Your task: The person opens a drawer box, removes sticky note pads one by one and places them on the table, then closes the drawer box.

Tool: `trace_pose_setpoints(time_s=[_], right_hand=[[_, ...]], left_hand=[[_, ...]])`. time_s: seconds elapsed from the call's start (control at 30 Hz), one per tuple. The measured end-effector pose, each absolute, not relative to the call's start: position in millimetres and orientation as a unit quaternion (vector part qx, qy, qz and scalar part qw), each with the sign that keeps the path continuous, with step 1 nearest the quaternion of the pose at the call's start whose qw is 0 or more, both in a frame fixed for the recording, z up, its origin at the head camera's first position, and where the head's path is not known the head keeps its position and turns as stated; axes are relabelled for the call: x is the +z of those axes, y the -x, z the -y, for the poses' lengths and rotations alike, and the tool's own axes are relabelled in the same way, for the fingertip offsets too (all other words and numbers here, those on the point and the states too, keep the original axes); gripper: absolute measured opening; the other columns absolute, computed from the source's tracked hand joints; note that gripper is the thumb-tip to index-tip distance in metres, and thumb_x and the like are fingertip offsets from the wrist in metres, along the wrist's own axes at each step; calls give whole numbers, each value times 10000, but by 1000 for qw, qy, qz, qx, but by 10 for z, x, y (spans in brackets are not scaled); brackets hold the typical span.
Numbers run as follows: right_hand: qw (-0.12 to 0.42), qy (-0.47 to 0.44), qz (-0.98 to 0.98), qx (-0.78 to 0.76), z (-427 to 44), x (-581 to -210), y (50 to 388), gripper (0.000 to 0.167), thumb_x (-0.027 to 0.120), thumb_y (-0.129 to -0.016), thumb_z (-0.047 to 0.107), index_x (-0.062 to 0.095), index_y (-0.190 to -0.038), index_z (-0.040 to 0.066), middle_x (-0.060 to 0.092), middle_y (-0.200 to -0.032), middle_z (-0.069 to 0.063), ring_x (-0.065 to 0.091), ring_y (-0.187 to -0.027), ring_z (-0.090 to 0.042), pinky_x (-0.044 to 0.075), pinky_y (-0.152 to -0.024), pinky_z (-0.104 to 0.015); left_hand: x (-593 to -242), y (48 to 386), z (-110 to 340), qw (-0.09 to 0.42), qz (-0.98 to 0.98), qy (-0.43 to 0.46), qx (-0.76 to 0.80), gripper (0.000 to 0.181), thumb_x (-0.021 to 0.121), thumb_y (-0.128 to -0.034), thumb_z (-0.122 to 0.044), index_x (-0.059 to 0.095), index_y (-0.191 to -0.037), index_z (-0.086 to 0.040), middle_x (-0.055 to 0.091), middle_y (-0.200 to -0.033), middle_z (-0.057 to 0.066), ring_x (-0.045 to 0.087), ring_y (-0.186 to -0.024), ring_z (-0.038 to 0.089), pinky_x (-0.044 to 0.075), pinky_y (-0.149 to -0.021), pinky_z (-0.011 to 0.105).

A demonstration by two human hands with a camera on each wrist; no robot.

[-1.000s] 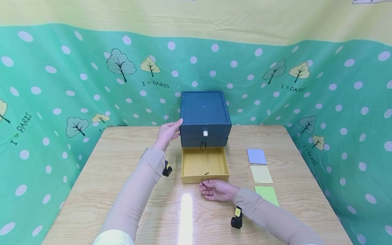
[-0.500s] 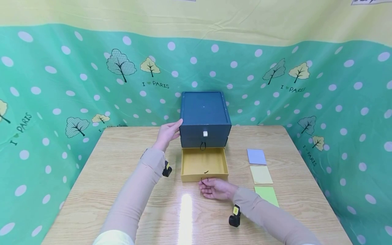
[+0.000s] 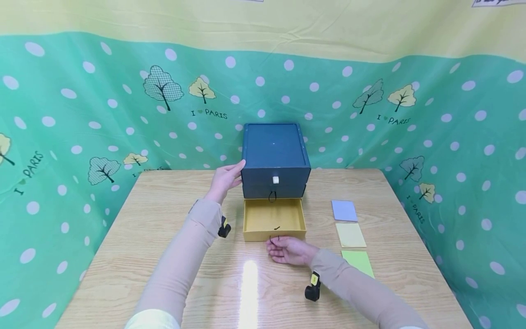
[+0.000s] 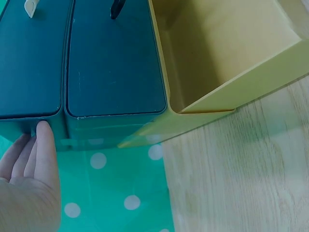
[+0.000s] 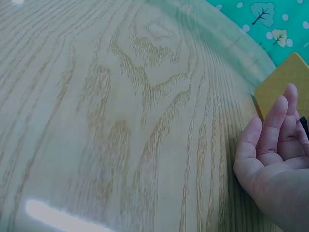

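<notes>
A dark blue drawer box [image 3: 274, 146] stands at the back of the table, with a white knob [image 3: 276, 180] on its upper front and a black loop below. From its bottom a yellow drawer [image 3: 245, 235] sticks out, with nothing seen inside. My left hand [image 3: 225, 179] rests with fairly straight fingers against the box's left side; in the left wrist view its fingertips touch the upper section. At the yellow drawer's front, my right hand [image 3: 289, 250] pinches the thin black pull loop [image 3: 270, 238] with curled fingers. The right wrist view shows only part of that grip.
Blue [image 3: 344, 210], cream [image 3: 350, 235] and green [image 3: 358, 262] sticky-note pads lie in a column on the right of the wooden table [image 3: 172, 196]. A green dotted curtain [image 3: 123, 109] surrounds the table at the back and sides.
The yellow drawer has slid slightly inward, toward the blue box. My right hand has moved away from me with it. The left hand has stayed in place.
</notes>
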State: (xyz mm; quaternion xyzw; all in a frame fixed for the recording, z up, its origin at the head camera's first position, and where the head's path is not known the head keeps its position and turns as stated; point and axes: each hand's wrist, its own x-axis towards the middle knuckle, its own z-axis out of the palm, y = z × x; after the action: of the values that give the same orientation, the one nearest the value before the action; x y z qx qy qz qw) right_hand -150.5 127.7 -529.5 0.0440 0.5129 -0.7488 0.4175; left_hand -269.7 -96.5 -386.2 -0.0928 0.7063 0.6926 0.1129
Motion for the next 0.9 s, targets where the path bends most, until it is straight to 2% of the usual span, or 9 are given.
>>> trace_pose_setpoints(time_s=[0.9], right_hand=[[398,-49,-518,-755,-1242,-5296,1640,261,368,-1020,129,531,-1175,-3,641,-924,9,596,-872,-96,502,-913,-271]], left_hand=[[-3850,2693,953,108,-709,96,691,588,649,-889,-392,530,-1329,-21,467,-1431,117,466,-1307,248,481,-1024,364]])
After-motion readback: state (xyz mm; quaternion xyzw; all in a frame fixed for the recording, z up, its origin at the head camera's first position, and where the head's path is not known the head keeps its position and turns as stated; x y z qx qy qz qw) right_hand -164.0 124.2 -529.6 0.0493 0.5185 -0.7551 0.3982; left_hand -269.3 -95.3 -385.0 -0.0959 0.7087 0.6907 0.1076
